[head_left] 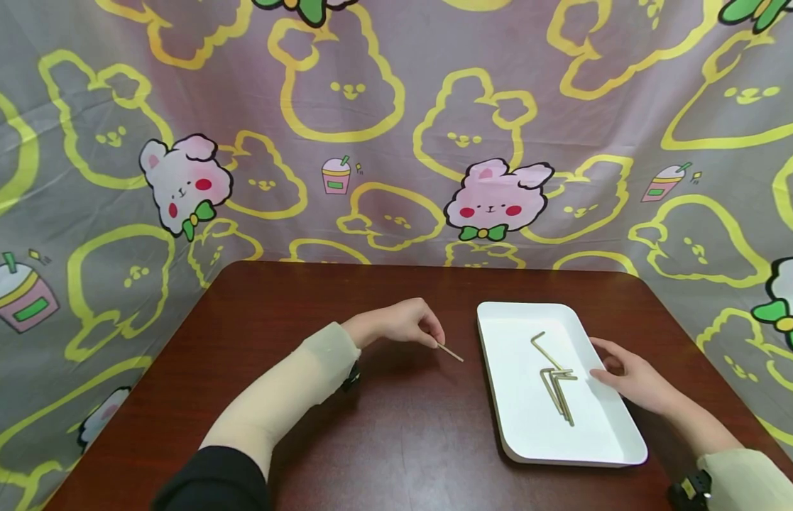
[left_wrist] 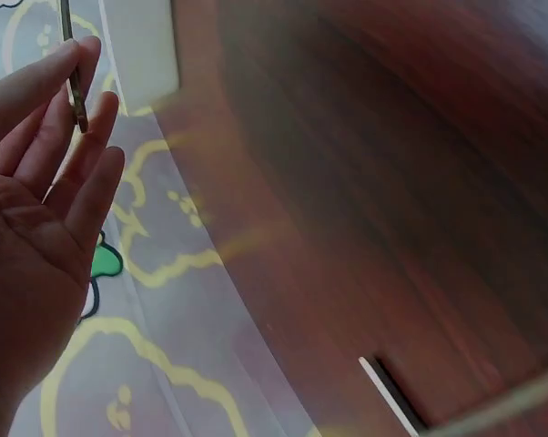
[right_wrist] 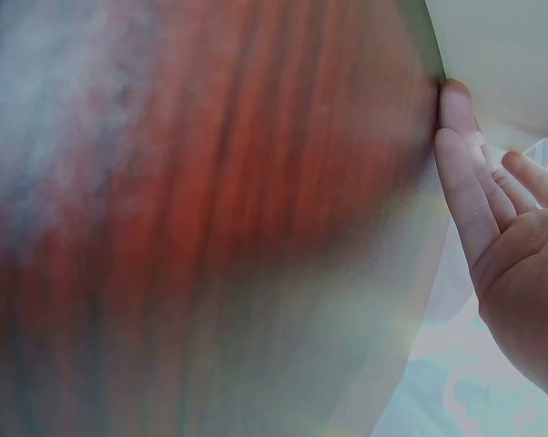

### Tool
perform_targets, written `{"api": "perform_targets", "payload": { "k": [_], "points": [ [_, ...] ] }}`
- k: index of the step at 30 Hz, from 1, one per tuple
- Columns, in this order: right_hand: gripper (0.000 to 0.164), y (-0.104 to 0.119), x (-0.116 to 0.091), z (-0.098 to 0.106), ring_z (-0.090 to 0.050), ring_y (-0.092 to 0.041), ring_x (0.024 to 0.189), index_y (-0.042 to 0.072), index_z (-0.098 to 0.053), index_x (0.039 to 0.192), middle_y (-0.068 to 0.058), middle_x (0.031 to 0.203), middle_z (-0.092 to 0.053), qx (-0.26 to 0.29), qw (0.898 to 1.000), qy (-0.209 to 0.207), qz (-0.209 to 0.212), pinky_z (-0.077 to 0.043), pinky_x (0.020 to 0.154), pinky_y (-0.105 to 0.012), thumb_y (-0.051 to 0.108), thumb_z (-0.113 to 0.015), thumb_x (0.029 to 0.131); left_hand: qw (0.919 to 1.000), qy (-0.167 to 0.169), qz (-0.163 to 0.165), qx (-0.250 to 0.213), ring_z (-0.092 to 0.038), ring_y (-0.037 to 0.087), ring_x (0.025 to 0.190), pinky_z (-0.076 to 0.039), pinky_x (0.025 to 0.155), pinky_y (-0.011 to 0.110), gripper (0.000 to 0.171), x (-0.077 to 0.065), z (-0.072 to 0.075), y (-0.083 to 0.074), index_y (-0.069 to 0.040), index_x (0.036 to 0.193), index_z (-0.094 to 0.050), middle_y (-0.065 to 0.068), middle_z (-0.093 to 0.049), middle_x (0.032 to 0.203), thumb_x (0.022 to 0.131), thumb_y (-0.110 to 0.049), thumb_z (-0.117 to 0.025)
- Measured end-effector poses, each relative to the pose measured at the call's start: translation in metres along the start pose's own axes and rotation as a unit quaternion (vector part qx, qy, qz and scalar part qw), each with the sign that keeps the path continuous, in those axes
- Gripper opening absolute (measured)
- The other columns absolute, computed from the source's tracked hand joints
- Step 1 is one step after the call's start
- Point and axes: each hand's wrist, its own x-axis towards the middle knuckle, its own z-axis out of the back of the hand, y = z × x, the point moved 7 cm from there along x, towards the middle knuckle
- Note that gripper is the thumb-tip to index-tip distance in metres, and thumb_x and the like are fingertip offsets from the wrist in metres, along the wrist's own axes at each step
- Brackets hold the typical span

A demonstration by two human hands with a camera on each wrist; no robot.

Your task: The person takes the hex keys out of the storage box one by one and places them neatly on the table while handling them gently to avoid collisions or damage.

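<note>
My left hand (head_left: 405, 323) is over the table, left of the white tray, and pinches a thin brass-coloured rod like a hex key (head_left: 450, 352) between thumb and fingertips. In the left wrist view the rod (left_wrist: 76, 96) passes between the fingertips, its lower end showing. Several L-shaped brass-coloured hex keys (head_left: 565, 397) lie inside the tray (head_left: 511, 433), most in an overlapping cluster, one farther back. At the tray's right side my right hand (head_left: 635, 376) holds the rim, thumb over the edge. Its other fingers (right_wrist: 465, 187) lie along the outer wall in the right wrist view.
The dark red-brown wooden table (head_left: 383, 454) carries the tray on its right half. Behind and beside it hangs a grey curtain (head_left: 383, 156) printed with yellow outlines and cartoon rabbits. Cream sleeves (head_left: 287, 383) and dark wrist devices cover the forearms.
</note>
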Motion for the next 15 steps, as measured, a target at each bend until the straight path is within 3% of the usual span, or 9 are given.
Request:
{"api": "perform_targets", "payload": {
  "k": [15],
  "points": [
    [0.063,-0.002,0.001,0.0,-0.055,-0.02,0.073,-0.009,-0.034,0.141,-0.008,0.087,-0.06,0.005,1.0,-0.002,0.006,-0.046,0.058,-0.029,0.012,-0.067,0.091,0.9988,0.001,0.044,0.02,-0.055,0.003,0.067,-0.046,0.065,0.02,0.006,-0.035,0.001,0.038,-0.01,0.085,-0.078,-0.007,-0.071,0.078,0.083,-0.005,-0.076]
  ]
}}
